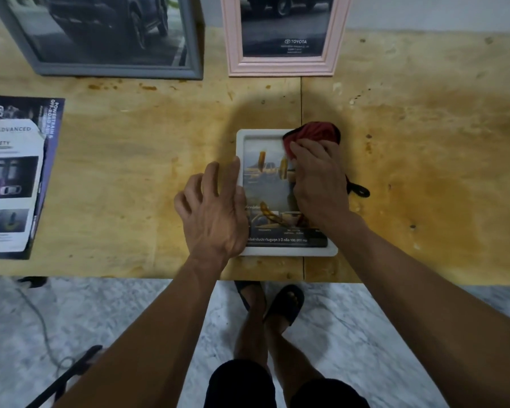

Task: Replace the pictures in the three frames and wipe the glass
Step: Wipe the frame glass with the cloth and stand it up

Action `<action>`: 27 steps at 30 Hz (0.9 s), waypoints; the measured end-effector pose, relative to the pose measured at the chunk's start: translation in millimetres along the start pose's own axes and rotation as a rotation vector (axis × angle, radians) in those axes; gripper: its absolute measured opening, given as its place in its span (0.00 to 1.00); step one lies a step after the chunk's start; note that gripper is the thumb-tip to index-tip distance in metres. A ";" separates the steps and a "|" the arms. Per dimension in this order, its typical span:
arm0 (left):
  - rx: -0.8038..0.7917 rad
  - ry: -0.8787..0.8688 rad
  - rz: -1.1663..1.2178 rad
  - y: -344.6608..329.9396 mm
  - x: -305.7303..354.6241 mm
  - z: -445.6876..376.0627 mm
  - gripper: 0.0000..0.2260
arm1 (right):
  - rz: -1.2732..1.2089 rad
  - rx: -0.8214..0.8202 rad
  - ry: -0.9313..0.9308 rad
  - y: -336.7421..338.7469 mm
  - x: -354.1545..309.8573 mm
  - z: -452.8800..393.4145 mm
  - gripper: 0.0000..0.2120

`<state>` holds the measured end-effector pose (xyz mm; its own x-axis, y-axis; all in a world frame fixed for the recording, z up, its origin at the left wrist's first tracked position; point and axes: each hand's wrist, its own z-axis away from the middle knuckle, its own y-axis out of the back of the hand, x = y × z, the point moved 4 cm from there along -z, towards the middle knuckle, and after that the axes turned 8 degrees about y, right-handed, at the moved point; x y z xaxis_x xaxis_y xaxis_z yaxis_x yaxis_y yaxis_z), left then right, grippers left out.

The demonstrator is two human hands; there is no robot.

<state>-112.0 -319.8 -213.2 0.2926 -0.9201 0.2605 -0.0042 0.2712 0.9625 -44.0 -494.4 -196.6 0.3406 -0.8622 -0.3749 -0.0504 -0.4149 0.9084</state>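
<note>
A small white frame [259,134] lies flat near the table's front edge, a car brochure picture behind its glass [267,189]. My left hand [215,213] rests on the frame's left side, fingers spread and slightly bent. My right hand [318,184] presses a red cloth [315,132] onto the glass at the frame's upper right; the cloth's black loop [359,189] sticks out to the right. A grey frame [115,70] and a pink frame [280,66] stand at the back against the wall, each showing a car picture.
Loose brochure pages [12,175] lie stacked at the table's left edge. The wooden tabletop [424,172] is stained yellow-brown. Below the front edge are a marble floor, my legs in black sandals, and a cable at the lower left.
</note>
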 end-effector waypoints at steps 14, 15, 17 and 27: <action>0.009 0.021 0.000 -5.0 -1.8 0.7 0.21 | -0.271 -0.069 -0.002 -20.0 -43.5 -27.3 0.17; 0.009 0.023 0.003 -4.9 -1.7 0.3 0.21 | -0.283 -0.084 -0.030 -20.2 -43.7 -28.2 0.19; 0.010 0.023 0.005 -4.8 -1.8 -0.2 0.21 | -0.279 -0.141 -0.034 -19.7 -45.0 -30.0 0.21; 0.034 0.028 -0.003 -7.8 -3.2 -0.5 0.21 | -0.052 -0.413 0.050 -19.0 -48.3 -23.7 0.27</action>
<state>-112.4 -318.8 -221.6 0.3195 -0.9125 0.2553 -0.0359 0.2576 0.9656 -37.3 -438.0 -191.4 0.3785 -0.8237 -0.4221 0.3452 -0.2975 0.8901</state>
